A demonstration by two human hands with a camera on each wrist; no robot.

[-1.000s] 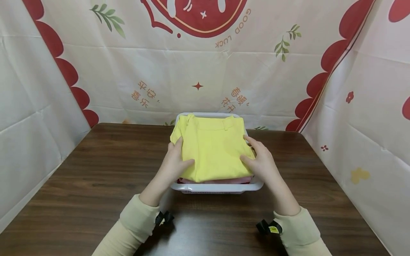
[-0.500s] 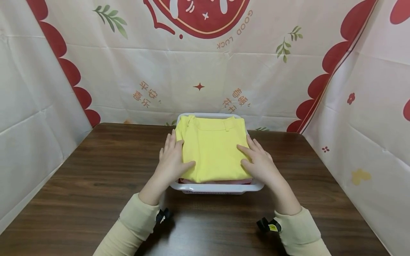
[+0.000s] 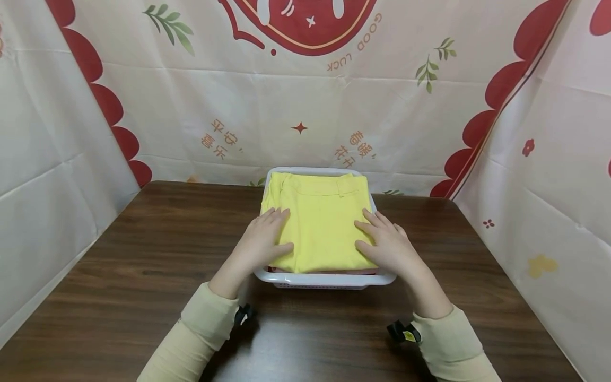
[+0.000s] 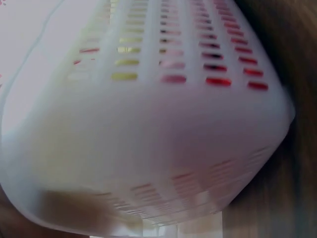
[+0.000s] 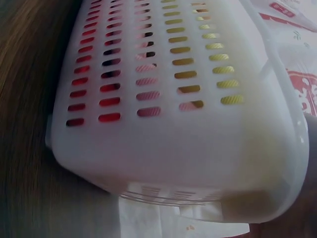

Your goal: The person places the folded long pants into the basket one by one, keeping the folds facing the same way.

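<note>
Folded yellow trousers (image 3: 324, 228), with a waistband and a belt loop at the far end, lie on top in a white plastic basket (image 3: 329, 279). My left hand (image 3: 259, 240) rests on their left edge, fingers extended and thumb pointing inward. On the right edge lies my right hand (image 3: 390, 245), its fingers spread and touching the cloth. A strip of pink cloth shows under the trousers at the near rim. Through the slots of the basket wall (image 4: 148, 119) in the left wrist view, yellow, pink and red cloth appear; the right wrist view shows the same basket (image 5: 163, 144).
The basket stands near the back edge of a dark wood-grain table (image 3: 191, 228). Printed white cloth hangings (image 3: 267, 106) rise behind the table and along both sides. A black wrist camera (image 3: 403, 332) sits at the right cuff.
My left hand has shifted from the trousers' left side onto their top. The right hand's fingers have spread out flatter on the cloth. The trousers' left edge now sits inside the basket rim.
</note>
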